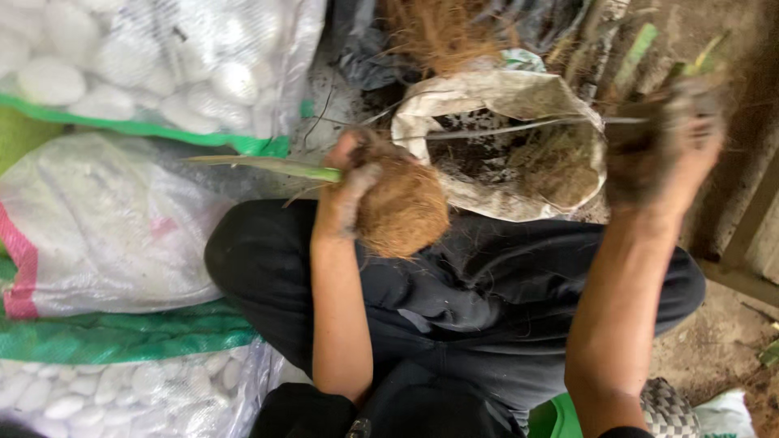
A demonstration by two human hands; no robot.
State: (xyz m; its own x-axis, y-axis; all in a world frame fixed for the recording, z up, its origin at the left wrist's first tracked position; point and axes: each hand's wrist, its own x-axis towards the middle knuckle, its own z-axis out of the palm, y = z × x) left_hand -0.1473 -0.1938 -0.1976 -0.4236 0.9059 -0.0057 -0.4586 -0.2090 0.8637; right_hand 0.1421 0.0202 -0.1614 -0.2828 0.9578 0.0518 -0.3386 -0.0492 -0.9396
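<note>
Coir ball [402, 212] sits in the left hand [350, 188], held above the person's dark-trousered lap [454, 284]. Fingers wrap tight around the top of the brown fibre ball, also pinning a green leaf stalk [268, 166] that sticks out sideways to the left. Right hand [661, 154] is raised at the right, closed around a clump of dark soil; it is motion-blurred, so exact finger position is hard to read, but it looks clenched, not spread. Between and behind the two hands lies an open white sack [495, 93] with dark soil and fibre inside, mouth folded back. More loose brown fibre [442, 32] lies above the sack. To the far left are clear plastic bags of white pebbles [122, 57], with green and pink edging. A green container [560, 418] and a woven object show at the bottom edge.

Judgement on doing this well: keep the left grip firm near the stalk base so the ball does not unwrap, bring soil in small amounts over the sack so spills fall back in, and press it evenly rather than squeezing the stalk.
</note>
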